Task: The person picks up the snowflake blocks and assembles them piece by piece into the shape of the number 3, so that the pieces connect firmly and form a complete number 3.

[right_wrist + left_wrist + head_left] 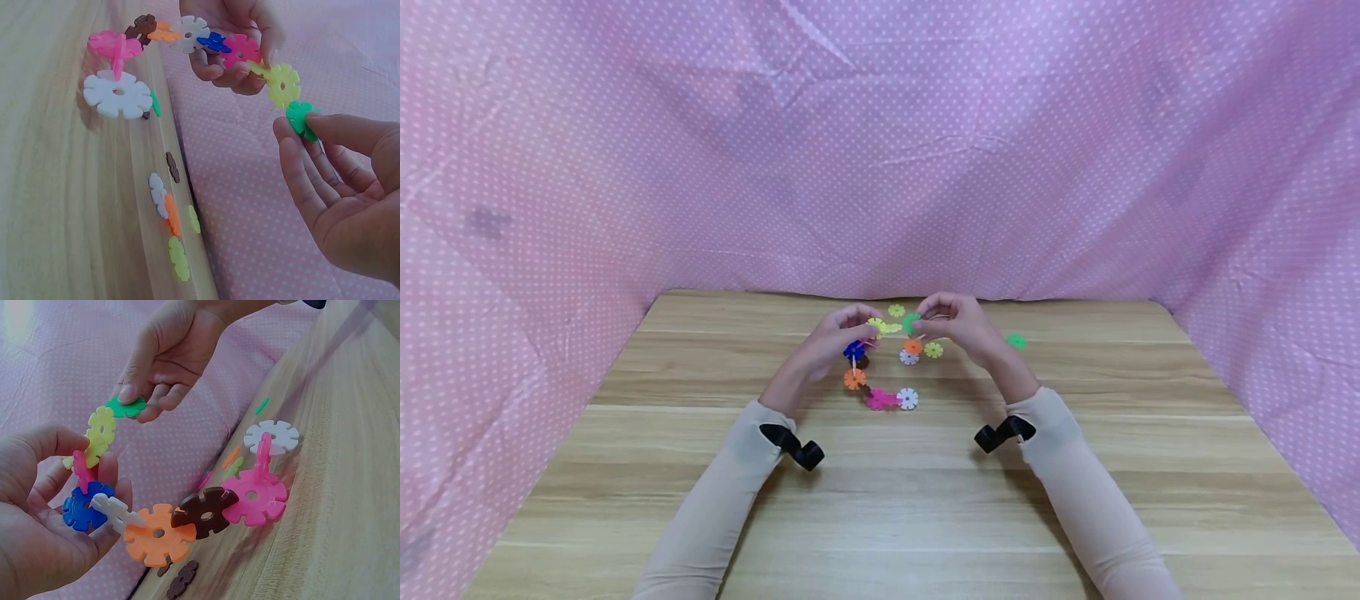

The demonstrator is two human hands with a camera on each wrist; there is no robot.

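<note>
A chain of interlocking notched plastic discs curves down from my left hand [835, 339], which pinches it near its upper end, around the yellow and pink discs. Below the fingers come a blue disc [87, 506], an orange disc [159, 534], a brown disc [205, 513] and a pink disc [255, 497]. A white disc [117, 94] forms the low end, at the table. Between thumb and fingers, my right hand [961, 327] pinches a green disc [301, 120]. Its edge meets the yellow disc [283, 85] at the chain's top; whether their slots interlock, I cannot tell.
Loose discs lie on the wooden table [895, 500] beyond the chain, among them an orange disc [913, 346], a yellow disc [933, 350] and, farther right, a green disc [1017, 342]. A pink dotted cloth [880, 167] hangs around the table's back and sides.
</note>
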